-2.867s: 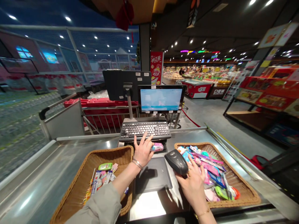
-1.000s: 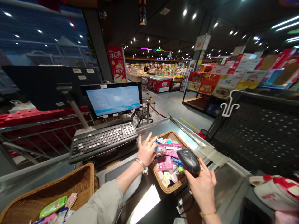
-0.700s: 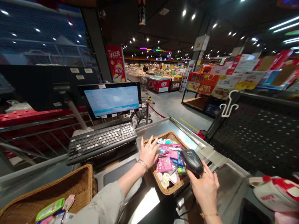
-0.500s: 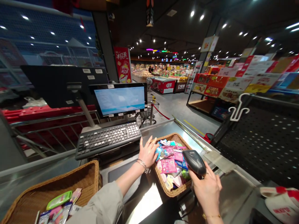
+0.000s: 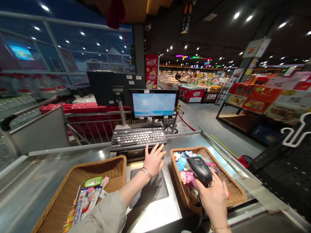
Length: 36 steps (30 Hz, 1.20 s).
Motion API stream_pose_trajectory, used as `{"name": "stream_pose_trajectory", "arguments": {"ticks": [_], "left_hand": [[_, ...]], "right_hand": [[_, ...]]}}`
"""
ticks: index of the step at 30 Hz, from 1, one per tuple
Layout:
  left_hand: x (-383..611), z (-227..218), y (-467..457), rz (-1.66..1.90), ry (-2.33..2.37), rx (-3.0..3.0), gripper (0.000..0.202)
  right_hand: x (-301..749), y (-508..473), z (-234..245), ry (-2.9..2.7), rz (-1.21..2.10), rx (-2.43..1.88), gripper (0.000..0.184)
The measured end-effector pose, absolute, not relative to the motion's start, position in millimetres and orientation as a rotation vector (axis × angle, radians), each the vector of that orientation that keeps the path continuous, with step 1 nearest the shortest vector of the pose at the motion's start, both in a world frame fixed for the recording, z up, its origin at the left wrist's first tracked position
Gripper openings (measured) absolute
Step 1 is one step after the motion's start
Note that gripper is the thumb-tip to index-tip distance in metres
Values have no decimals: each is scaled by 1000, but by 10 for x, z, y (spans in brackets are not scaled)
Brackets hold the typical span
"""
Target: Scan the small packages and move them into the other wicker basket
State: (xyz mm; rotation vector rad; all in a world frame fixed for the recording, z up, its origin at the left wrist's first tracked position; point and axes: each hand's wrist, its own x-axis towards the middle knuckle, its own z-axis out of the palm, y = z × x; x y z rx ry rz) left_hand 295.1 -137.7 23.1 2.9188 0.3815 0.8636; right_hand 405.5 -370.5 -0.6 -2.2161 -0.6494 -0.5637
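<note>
My left hand [image 5: 154,160] hovers over the dark flat scanner plate [image 5: 155,192], just in front of the black keyboard [image 5: 138,138]. Its fingers are spread and I see nothing in them. My right hand [image 5: 215,197] grips a black handheld barcode scanner [image 5: 199,169], held over the near left part of the right wicker basket [image 5: 234,191]. That basket holds several small colourful packets [image 5: 184,165]. The left wicker basket [image 5: 73,176] holds a few packets [image 5: 88,194], one of them green.
A touchscreen monitor [image 5: 154,104] and a rear-facing display [image 5: 109,87] stand behind the keyboard on the steel checkout counter [image 5: 36,181]. Red carts and railings lie beyond. Store shelves [image 5: 267,97] stand at the right, and a black perforated panel [image 5: 286,168] is close by.
My left hand has drawn back from the right basket to the middle, in front of the keyboard. The view has turned left. My right hand keeps hold of the scanner.
</note>
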Motion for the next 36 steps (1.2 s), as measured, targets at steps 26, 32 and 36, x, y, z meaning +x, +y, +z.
{"name": "stream_pose_trajectory", "arguments": {"ticks": [26,32,36], "left_hand": [[1386,106,-1036,806,998,2840,29],[978,14,-983,715,1213,2772,30],[731,-96,-931,637,1324,2717,30]], "right_hand": [[3299,-2844,-61,-1091,-240,-2059,42],[3133,-2647,-108,-1183,-85,-2009,38],[3013,-2549,-141,-1261,-19,-1969,36]]}}
